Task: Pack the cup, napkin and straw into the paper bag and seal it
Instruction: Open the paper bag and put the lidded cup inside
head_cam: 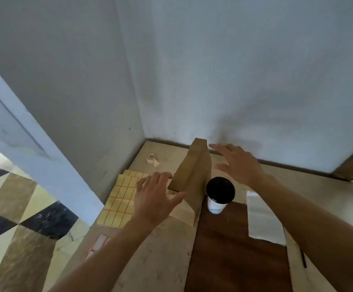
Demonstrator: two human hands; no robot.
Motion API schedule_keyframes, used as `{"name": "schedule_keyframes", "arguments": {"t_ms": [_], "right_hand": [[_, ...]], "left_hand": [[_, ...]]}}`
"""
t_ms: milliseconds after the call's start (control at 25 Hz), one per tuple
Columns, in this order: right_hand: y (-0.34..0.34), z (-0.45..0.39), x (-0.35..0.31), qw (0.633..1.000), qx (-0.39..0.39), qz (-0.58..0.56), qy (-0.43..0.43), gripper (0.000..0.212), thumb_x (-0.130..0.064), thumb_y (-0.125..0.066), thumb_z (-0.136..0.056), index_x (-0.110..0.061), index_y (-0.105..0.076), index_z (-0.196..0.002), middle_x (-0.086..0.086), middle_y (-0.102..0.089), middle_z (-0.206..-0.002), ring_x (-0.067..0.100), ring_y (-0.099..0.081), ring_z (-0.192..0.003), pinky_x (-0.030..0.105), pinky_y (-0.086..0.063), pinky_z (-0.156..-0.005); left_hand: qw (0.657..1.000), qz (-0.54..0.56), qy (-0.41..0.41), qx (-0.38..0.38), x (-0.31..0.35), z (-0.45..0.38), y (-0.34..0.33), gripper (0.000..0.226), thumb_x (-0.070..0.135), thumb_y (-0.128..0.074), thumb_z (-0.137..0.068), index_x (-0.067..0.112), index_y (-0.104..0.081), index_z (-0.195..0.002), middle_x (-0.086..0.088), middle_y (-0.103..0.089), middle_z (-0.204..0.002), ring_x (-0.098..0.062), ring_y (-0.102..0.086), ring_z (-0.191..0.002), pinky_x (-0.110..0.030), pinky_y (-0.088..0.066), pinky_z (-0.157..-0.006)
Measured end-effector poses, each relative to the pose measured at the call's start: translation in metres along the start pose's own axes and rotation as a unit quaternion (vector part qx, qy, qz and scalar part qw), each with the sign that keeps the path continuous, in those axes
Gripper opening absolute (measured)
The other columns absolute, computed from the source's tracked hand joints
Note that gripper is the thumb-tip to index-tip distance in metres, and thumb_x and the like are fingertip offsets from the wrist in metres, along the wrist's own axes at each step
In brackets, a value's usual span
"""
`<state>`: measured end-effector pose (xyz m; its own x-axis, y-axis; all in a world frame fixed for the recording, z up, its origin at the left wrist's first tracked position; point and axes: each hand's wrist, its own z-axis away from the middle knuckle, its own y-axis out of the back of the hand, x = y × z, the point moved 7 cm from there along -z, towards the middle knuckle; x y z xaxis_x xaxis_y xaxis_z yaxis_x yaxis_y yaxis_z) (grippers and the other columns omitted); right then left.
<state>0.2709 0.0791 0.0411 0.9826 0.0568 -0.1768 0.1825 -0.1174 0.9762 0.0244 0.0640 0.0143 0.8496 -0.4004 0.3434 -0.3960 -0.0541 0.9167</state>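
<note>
A brown paper bag (pixel 193 175) stands upright on the table near the far corner, its top folded to a narrow edge. Just right of its base stands a white cup with a black lid (pixel 219 191). A white napkin (pixel 263 220) lies flat to the right of the cup. A thin dark straw (pixel 303 259) lies near the right edge, partly under my right forearm. My left hand (pixel 155 197) hovers open at the bag's left side, fingers spread. My right hand (pixel 237 163) hovers open to the right of the bag's top, holding nothing.
Yellow label sheets (pixel 120 199) lie left of the bag, and another red-lined sheet (pixel 96 246) nearer me. A small tape roll (pixel 151 158) sits at the back left. Walls close the table at the back and left. A dark wooden board (pixel 234 249) covers the table's near middle.
</note>
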Motion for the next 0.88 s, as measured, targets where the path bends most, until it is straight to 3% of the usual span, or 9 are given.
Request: {"name": "schedule_keyframes", "arguments": {"t_ms": [120, 240, 400, 480, 880], "right_hand": [[-0.025, -0.035, 0.005, 0.996, -0.083, -0.042, -0.009, 0.069, -0.036, -0.056, -0.093, -0.043, -0.015, -0.148, 0.001, -0.037, -0.15, 0.03, -0.042, -0.129, 0.051, -0.044, -0.098], [-0.042, -0.059, 0.005, 0.991, -0.103, -0.087, 0.002, 0.063, -0.031, -0.056, -0.093, -0.047, -0.021, -0.144, -0.002, -0.04, -0.148, 0.026, -0.045, -0.127, 0.05, -0.045, -0.097], [-0.044, -0.077, 0.011, 0.991, -0.014, -0.133, -0.012, 0.036, -0.029, -0.052, -0.095, -0.045, -0.05, -0.127, -0.003, -0.063, -0.116, 0.019, -0.059, -0.1, 0.035, -0.047, -0.083], [-0.038, -0.078, 0.009, 0.988, 0.026, -0.149, -0.021, 0.028, -0.03, -0.05, -0.095, -0.045, -0.058, -0.118, -0.006, -0.067, -0.107, 0.014, -0.061, -0.091, 0.035, -0.049, -0.082], [0.042, -0.022, -0.048, 0.966, 0.149, -0.208, 0.016, 0.027, -0.028, -0.062, -0.089, -0.035, -0.063, -0.115, -0.007, -0.069, -0.101, 0.009, -0.062, -0.08, 0.039, -0.053, -0.081]], "left_hand": [[1.0, 0.0, -0.009, 0.016, -0.006, -0.008, -0.011, 0.044, 0.076, -0.043, -0.078, 0.039, -0.041, -0.101, 0.018, -0.056, -0.095, -0.005, -0.053, -0.087, -0.035, -0.036, -0.095], [1.0, 0.005, -0.021, 0.015, -0.013, -0.01, -0.02, 0.035, 0.073, -0.046, -0.08, 0.042, -0.042, -0.096, 0.022, -0.053, -0.087, 0.0, -0.048, -0.08, -0.029, -0.029, -0.091], [0.999, 0.02, -0.041, 0.019, -0.015, -0.013, -0.018, 0.031, 0.066, -0.049, -0.081, 0.039, -0.047, -0.095, 0.021, -0.053, -0.087, 0.0, -0.046, -0.08, -0.029, -0.028, -0.091], [0.998, 0.029, -0.042, 0.026, -0.017, -0.013, -0.011, 0.03, 0.062, -0.05, -0.08, 0.036, -0.051, -0.094, 0.019, -0.054, -0.087, -0.002, -0.047, -0.079, -0.032, -0.033, -0.092], [0.989, 0.055, -0.037, 0.132, -0.036, 0.02, 0.1, 0.016, 0.043, -0.061, -0.08, 0.036, -0.054, -0.093, 0.019, -0.055, -0.088, -0.011, -0.055, -0.083, -0.04, -0.039, -0.094]]}}
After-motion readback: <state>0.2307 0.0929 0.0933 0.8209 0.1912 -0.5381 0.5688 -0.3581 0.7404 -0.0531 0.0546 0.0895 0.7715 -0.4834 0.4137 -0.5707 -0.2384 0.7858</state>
